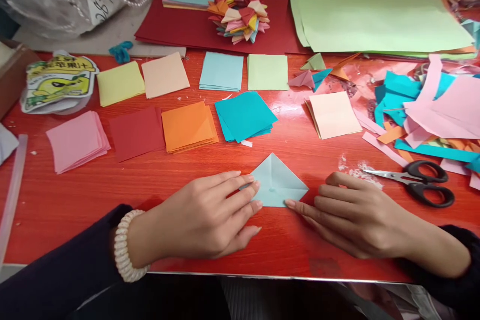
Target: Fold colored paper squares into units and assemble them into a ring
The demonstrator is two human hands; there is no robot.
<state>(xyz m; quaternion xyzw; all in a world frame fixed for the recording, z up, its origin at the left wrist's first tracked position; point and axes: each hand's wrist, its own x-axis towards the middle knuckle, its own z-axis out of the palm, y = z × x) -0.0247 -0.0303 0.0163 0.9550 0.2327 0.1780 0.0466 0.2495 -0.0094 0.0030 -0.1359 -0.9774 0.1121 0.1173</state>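
A light blue paper [279, 185] with creases and a pointed top lies on the red table near its front edge. My left hand [210, 212] is open, its fingers stretched out and resting on the paper's left side. At the lower right of the paper, my right hand [348, 215] touches the edge with a fingertip. Its other fingers are curled loosely, and nothing shows in its grasp. Behind the paper is a stack of teal squares [245, 116], with orange squares [189, 127] to their left.
Black-handled scissors [420, 180] lie right of my right hand, beside paper scraps [442, 105]. More square stacks, such as pink ones [77, 142], line the table [277, 255]. A folded-paper ring [240, 12] sits on dark red sheets [157, 20] at the back.
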